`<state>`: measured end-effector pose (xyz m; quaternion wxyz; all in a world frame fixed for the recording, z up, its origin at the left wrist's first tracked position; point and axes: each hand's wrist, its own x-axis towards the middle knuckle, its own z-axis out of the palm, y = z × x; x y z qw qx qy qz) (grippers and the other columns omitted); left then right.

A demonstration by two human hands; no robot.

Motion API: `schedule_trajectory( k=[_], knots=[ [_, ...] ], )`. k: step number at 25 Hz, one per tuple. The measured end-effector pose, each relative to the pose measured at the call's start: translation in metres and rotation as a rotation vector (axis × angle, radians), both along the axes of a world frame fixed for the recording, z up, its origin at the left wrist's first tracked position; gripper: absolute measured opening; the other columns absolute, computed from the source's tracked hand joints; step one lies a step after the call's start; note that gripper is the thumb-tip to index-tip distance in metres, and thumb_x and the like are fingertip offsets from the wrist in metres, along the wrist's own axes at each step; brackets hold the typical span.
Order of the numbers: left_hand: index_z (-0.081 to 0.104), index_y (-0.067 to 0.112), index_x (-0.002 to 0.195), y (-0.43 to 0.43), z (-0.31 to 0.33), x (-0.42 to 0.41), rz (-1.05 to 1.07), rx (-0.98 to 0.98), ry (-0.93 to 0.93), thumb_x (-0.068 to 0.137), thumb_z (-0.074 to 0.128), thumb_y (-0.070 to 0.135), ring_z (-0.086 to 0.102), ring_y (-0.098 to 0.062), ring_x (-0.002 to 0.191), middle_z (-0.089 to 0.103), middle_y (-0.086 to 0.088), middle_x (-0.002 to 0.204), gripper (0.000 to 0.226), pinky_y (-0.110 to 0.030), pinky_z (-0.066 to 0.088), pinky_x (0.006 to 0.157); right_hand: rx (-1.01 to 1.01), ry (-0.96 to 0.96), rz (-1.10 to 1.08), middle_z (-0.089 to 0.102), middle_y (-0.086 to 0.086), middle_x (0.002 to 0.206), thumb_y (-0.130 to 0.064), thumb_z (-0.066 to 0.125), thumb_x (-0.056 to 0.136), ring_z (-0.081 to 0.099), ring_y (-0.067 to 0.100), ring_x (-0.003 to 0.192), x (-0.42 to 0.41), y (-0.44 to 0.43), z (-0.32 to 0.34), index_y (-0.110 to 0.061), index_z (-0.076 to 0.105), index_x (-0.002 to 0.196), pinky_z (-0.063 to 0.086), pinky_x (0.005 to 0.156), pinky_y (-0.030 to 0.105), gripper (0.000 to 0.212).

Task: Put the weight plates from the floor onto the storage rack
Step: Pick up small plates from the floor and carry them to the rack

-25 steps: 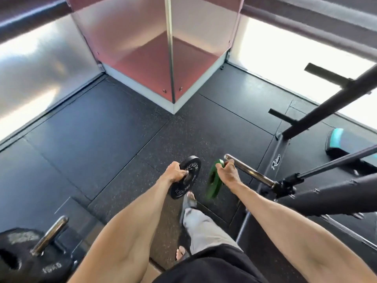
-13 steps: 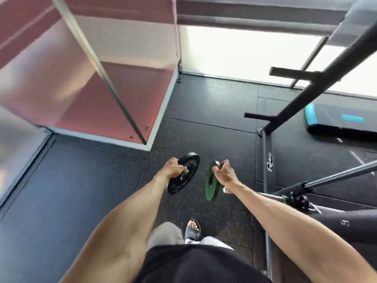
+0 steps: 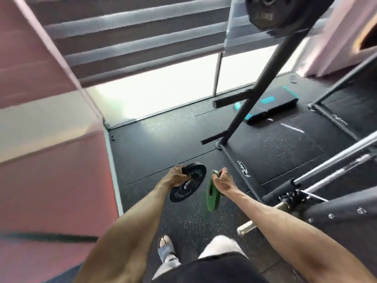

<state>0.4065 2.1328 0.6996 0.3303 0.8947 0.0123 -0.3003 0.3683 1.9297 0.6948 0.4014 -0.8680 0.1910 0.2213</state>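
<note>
Black plate reads "ROGUE" in white, upper arc clear, and a second arc of white lettering below the hub looks like the same word. White script logo on the rack base rail, too blurred to read. Left hand is clamped on the black plate's upper-left rim with the fingers curled over the edge. The plate sticks out right of and below the hand, printed face tilted up at the camera and hub hole visible. Right hand is wrapped round the top rim of the green plate. That plate is edge-on and near vertical, long axis running up-down, with one flat face towards the black plate. It hangs below and just left of the hand. No writing can be made out on it. Both plates are in the air over the rubber floor, close beside each other but not touching, just left of the base rail. Rack upright leans up and right and carries bare pegs. A dark plate sits at the top, its markings unreadable. Barbell crosses at the right edge, and a black-and-teal step platform sits on the floor behind the upright.
</note>
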Motion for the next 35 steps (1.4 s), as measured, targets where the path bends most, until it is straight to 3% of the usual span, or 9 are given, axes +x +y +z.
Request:
schedule_trajectory(
  k=[5,10,15,19,23,27,30,33,35],
  knots=[
    [0.063,0.011,0.124,0.0,0.01,0.111,-0.296,0.006,-0.084,0.094,0.062,0.016,0.056,-0.019,0.089,0.068,-0.013,0.112,0.031,-0.027,0.043,0.077,0.015,-0.072,-0.315,0.049,0.005,0.081,-0.029,0.048,0.101,0.051,0.022,0.076,0.06,0.026,0.014,-0.009,0.039,0.099,0.039,0.066,0.033,0.022],
    [0.061,0.008,0.127,-0.017,0.006,0.221,-0.432,-0.027,-0.105,0.093,0.064,0.013,0.057,-0.02,0.09,0.067,-0.014,0.112,0.034,-0.026,0.043,0.077,-0.067,-0.057,-0.445,0.057,0.009,0.089,-0.032,0.049,0.099,0.054,0.024,0.077,0.143,0.028,0.004,-0.011,0.042,0.099,0.038,0.066,0.033,0.022],
    [0.064,0.01,0.119,-0.044,0.008,0.309,-0.633,-0.003,-0.127,0.093,0.065,0.018,0.061,-0.024,0.093,0.067,-0.012,0.107,0.028,-0.028,0.044,0.076,0.046,-0.046,-0.65,0.05,0.003,0.081,-0.032,0.044,0.102,0.047,0.015,0.059,0.213,0.027,-0.004,-0.002,0.043,0.126,0.045,0.05,0.029,0.038],
    [0.066,0.006,0.116,-0.077,0.019,0.371,-0.804,0.027,-0.183,0.092,0.066,0.019,0.065,-0.029,0.099,0.068,-0.017,0.112,0.028,-0.031,0.048,0.082,0.046,-0.034,-0.757,0.055,0.011,0.106,-0.034,0.041,0.104,0.05,0.01,0.065,0.258,0.013,0.007,0.003,0.037,0.139,0.036,0.04,0.015,0.05],
    [0.067,0.007,0.116,-0.112,0.023,0.421,-0.962,0.04,-0.262,0.089,0.07,0.027,0.063,-0.029,0.103,0.063,-0.015,0.114,0.034,-0.035,0.05,0.089,0.039,-0.026,-0.888,0.054,0.007,0.093,-0.029,0.042,0.102,0.056,0.02,0.079,0.297,0.001,0.016,-0.005,0.044,0.118,0.05,0.068,0.036,0.029],
    [0.066,0.009,0.119,-0.14,0.021,0.466,-1.113,0.044,-0.365,0.09,0.069,0.032,0.056,-0.03,0.104,0.052,-0.014,0.114,0.037,-0.039,0.047,0.095,0.048,-0.01,-1.014,0.054,0.011,0.106,-0.024,0.043,0.098,0.059,0.032,0.102,0.338,0.001,0.013,-0.002,0.042,0.127,0.05,0.086,0.045,0.037],
    [0.066,0.01,0.118,-0.146,0.01,0.485,-1.188,0.02,-0.37,0.091,0.067,0.031,0.055,-0.03,0.107,0.051,-0.012,0.114,0.034,-0.044,0.048,0.096,0.06,-0.001,-1.12,0.054,0.016,0.111,-0.019,0.042,0.099,0.055,0.028,0.099,0.357,0.01,0.015,0.003,0.04,0.13,0.047,0.08,0.04,0.039],
    [0.066,0.011,0.116,-0.149,-0.005,0.496,-1.28,0.0,-0.395,0.091,0.067,0.031,0.054,-0.029,0.109,0.051,-0.01,0.113,0.032,-0.044,0.049,0.095,0.089,0.004,-1.245,0.053,0.024,0.126,-0.016,0.041,0.098,0.056,0.032,0.11,0.368,0.018,0.01,0.007,0.034,0.137,0.052,0.087,0.042,0.045],
    [0.066,0.012,0.113,-0.153,-0.009,0.502,-1.339,-0.024,-0.43,0.091,0.067,0.032,0.056,-0.028,0.105,0.052,-0.009,0.113,0.03,-0.045,0.051,0.092,0.104,0.021,-1.3,0.055,0.022,0.118,-0.017,0.04,0.099,0.059,0.027,0.098,0.373,0.022,0.009,0.008,0.029,0.141,0.058,0.082,0.042,0.05]
  ],
)
